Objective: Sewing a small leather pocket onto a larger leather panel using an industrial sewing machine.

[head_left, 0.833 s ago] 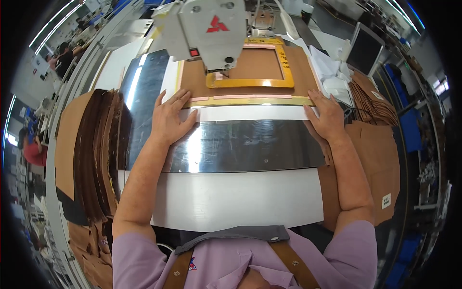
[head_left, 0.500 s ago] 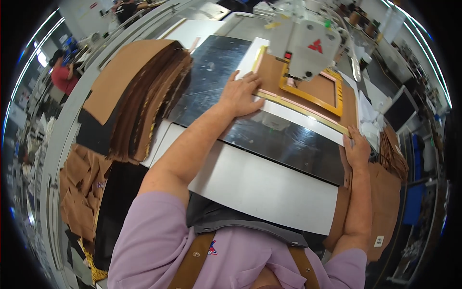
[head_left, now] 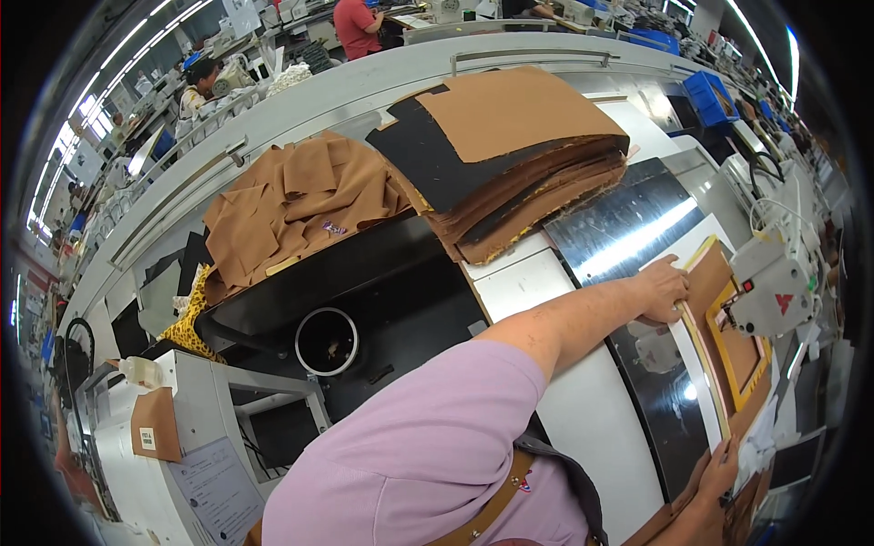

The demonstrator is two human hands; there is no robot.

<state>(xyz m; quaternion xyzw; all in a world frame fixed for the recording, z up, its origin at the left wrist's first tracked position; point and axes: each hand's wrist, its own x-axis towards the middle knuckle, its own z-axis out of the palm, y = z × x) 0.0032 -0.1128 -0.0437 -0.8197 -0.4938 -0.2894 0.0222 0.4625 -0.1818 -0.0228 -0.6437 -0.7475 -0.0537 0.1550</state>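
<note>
An industrial sewing machine (head_left: 774,287) with a pale head stands at the right. Under it lies a flat template (head_left: 700,350) with yellow-taped edges, and brown sheet material (head_left: 708,276) shows within it. A yellow clamp frame (head_left: 754,391) sits on the material. My left hand (head_left: 663,289) rests at the template's far left corner, fingers apart, touching its edge. At the near corner my right hand (head_left: 719,469) grips the template's edge; its fingers are partly hidden. Below the template is a shiny dark metal plate (head_left: 628,232) on the white table (head_left: 605,409).
A thick stack of brown and black sheets (head_left: 519,118) stands left of the plate. Beside it lies a loose heap of brown pieces (head_left: 309,196). Nearer are a dark round bin (head_left: 328,342) and a pale machine cabinet (head_left: 205,391). A person in red (head_left: 357,27) works beyond the rail.
My view has swung left, so the stack, heap and bin show more fully. Both hands stay at the template, which remains under the machine head.
</note>
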